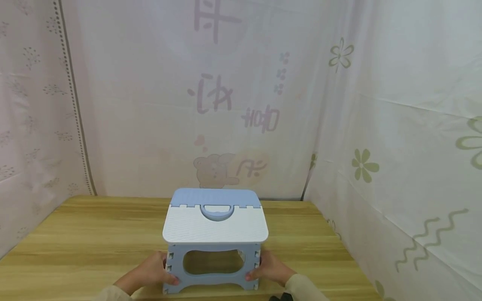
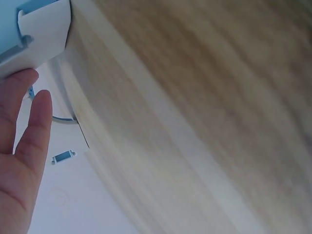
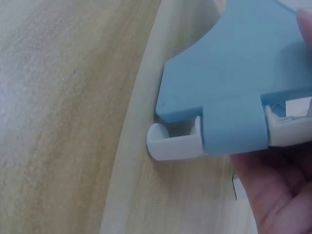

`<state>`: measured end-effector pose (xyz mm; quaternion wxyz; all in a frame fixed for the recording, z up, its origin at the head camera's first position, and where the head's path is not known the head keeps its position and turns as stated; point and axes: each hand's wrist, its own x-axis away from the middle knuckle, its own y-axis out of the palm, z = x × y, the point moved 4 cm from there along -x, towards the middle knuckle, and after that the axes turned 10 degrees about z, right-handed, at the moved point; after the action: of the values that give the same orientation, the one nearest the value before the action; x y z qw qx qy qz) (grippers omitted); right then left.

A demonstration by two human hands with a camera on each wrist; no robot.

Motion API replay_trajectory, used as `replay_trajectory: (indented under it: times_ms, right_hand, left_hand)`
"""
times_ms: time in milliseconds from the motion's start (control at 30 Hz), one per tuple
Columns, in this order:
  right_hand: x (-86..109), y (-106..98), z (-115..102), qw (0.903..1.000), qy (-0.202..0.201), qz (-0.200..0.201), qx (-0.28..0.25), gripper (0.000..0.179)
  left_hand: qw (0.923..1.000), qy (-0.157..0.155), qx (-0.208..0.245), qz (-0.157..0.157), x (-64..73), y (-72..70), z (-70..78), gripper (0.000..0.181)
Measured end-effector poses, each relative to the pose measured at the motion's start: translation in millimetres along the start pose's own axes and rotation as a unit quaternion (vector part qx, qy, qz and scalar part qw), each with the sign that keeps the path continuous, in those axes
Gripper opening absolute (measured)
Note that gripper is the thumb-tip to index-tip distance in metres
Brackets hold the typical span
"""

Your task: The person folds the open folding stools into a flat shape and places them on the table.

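Observation:
A blue-and-white folding step stool (image 1: 188, 228) stands unfolded at the table's near side, with a carry handle (image 1: 217, 215) in its top. My left hand (image 1: 152, 271) grips the lower left leg, thumb over the blue front panel. On the opposite side, my right hand (image 1: 270, 268) holds the right leg, its thumb pressed on the front panel. The left wrist view shows fingers (image 2: 41, 114) of the left hand beside the stool's white side part. In the right wrist view, the stool's blue leg and white hinge part (image 3: 178, 147) sit close over the wood; fingers reach behind.
The wood-grain table (image 1: 94, 234) extends behind and to both sides of the stool. Printed fabric curtains (image 1: 150, 104) hang around its back and sides. A small black object (image 1: 282, 297) shows at the bottom edge near the right sleeve.

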<state>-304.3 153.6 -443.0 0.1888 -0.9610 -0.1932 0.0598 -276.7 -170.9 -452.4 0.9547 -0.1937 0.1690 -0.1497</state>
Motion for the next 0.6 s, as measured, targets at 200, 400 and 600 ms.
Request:
replay_trajectory:
  times_ms: [200, 400, 600]
  right_hand:
    - [1.2, 0.0, 0.5, 1.0000, 0.000, 0.008, 0.003, 0.061]
    - [0.1, 1.9, -1.3, 1.0000, -0.003, 0.003, -0.002, 0.061]
    - [2.6, 0.6, -3.7, 0.9996, -0.019, -0.006, -0.021, 0.060]
  left_hand:
    - [0.9999, -0.009, -0.007, -0.003, -0.4, 0.3, -2.3, 0.028]
    - [0.9998, -0.014, 0.008, -0.008, -0.2, -3.2, -7.4, 0.028]
    - [0.9999, -0.009, 0.003, -0.011, 1.0, -1.2, -6.8, 0.026]
